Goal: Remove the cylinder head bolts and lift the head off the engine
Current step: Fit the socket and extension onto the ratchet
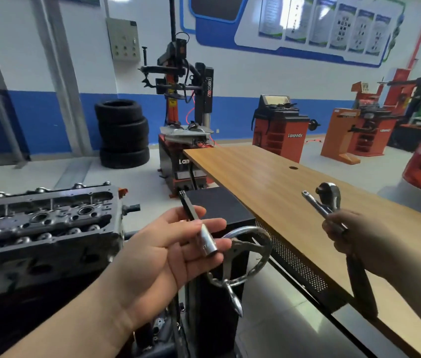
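Both hands are raised apart: left hand point(178, 244) palm up, fingers pinching a socket bit point(205, 237); right hand point(354, 236) gripping a ratchet wrench point(329, 202) over the wooden table point(268, 182). Cylinder head point(41, 223) sits at left on the engine.

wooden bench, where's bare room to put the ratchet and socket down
The wooden bench is bare from its far end back to the right hand with the ratchet. Crowded on the left: the cylinder head, and the handwheel beneath the left hand with the socket.
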`<state>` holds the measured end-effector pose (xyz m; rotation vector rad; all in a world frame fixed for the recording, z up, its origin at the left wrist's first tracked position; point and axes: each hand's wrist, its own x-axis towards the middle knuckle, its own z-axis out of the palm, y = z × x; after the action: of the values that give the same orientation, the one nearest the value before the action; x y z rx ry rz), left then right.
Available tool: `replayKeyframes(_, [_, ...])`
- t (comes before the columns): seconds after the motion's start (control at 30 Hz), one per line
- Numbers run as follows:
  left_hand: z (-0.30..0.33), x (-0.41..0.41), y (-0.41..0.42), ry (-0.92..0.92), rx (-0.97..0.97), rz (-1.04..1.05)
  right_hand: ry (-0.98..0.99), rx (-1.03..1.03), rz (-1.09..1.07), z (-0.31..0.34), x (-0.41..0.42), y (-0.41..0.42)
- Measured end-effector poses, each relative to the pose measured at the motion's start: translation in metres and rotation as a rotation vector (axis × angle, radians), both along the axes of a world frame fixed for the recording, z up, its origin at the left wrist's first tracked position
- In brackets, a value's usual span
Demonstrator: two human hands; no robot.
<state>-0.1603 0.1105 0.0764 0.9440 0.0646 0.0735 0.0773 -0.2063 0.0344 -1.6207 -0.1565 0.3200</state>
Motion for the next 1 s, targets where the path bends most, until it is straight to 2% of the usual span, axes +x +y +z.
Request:
replayKeyframes(0.2, [0.004,-0.083,0.029,-0.099,-0.071,0.181,-0.011,0.374,0.286,0.023,-0.185,0.062])
replayKeyframes(0.3, [-0.005,-0.133,0.042,-0.123,-0.137,0.245,-0.007,0.387,0.380,0.007,-0.267,0.098])
replayKeyframes(0.43, [-0.020,-0.189,0.061,-0.088,-0.242,0.337,-0.113,0.371,0.498,-0.020,-0.335,0.162])
replayKeyframes(0.63, [-0.040,-0.248,0.093,-0.072,-0.346,0.547,-0.086,0.388,0.543,-0.044,-0.383,0.241])
replayKeyframes(1.0, [-0.057,-0.261,0.114,-0.180,-0.236,0.637,-0.234,0.230,0.602,-0.040,-0.382,0.264])
